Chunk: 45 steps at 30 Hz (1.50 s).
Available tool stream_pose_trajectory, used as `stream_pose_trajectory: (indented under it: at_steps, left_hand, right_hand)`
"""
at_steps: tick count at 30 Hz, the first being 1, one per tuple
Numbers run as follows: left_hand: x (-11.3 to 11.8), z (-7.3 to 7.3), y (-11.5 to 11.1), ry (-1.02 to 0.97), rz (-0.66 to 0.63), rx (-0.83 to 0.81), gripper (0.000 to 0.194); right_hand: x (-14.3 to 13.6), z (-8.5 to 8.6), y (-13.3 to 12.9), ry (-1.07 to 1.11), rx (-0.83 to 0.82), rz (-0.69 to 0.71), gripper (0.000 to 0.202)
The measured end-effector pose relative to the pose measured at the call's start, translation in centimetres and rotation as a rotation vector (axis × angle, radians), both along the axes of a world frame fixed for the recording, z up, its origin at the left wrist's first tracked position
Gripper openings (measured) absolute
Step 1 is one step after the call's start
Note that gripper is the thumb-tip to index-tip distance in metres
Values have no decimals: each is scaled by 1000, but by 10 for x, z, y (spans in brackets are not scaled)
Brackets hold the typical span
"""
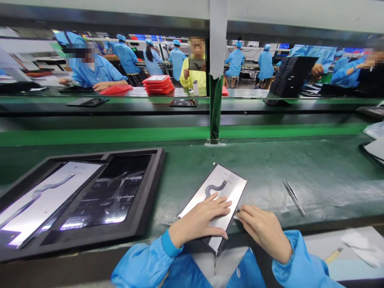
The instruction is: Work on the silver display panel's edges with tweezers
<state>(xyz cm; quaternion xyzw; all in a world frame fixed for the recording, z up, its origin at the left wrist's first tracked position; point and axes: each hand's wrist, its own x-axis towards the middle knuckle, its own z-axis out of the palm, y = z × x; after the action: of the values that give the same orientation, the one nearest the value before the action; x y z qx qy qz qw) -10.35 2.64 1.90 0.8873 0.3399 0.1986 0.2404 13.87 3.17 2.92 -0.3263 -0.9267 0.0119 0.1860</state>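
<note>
A display panel (232, 192) with a silvery back and dark edges lies at a slant on the green bench in front of me. A curved grey flex cable (212, 188) runs across its back. My left hand (204, 220) rests flat on the panel with fingers spread, covering its lower middle. At the panel's right edge, my right hand (264, 228) is closed, thumb and fingertips pinched together. Something small and pale shows at those fingertips, too small to name. Metal tweezers (294, 198) lie on the bench to the right of this hand.
To the left stands a black foam tray (154, 192) with another silver-backed panel (57, 192) and a dark glossy panel (111, 188). Papers and a wooden-handled tool (333, 256) are at lower right. A post (215, 108) rises beyond the bench; co-workers sit across the line.
</note>
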Motion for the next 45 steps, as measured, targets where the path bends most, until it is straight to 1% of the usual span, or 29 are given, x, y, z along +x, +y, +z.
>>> stream_pose_trajectory:
  at_steps: [3,6,10,14,17,20,24,26,30,35,40,45]
  left_hand:
    - [0,0,0,5,0,-5,53]
    - [0,0,0,12,-1,-11,57]
    - [0,-2,-1,-13,4,-9,59]
    - [-1,-4,0,-36,3,-4,53]
    - [-1,-4,0,-29,3,-8,49]
    - [0,-3,0,-5,-4,-7,49]
    - [0,-2,0,11,-2,1,50]
    - [0,-2,0,12,-1,-3,50]
    - [0,-2,-1,14,-4,-10,52]
    - [1,-3,-1,9,1,7,55]
    - [2,-2,-2,21,20,-13,60]
    - [2,-1,-2,16,26,-13,60]
  right_hand:
    - [1,2,2,40,-39,-21,26]
    - [-1,2,2,43,4,-30,31]
    - [-2,-2,-1,5,55,-23,28]
    - [-2,-4,-2,4,39,-25,24]
    - [-1,-4,-1,25,-31,-30,22]
    - [-1,-4,-1,33,-55,-49,26]
    - [-2,-3,-4,5,32,-57,35]
    - [-3,-3,-4,5,33,-45,36]
    - [-4,-2,-3,39,-14,-53,38]
    - [-4,-1,-4,21,18,-66,37]
    - [-3,0,-1,16,-54,-54,34]
    - [-3,-1,-2,-8,3,-62,41]
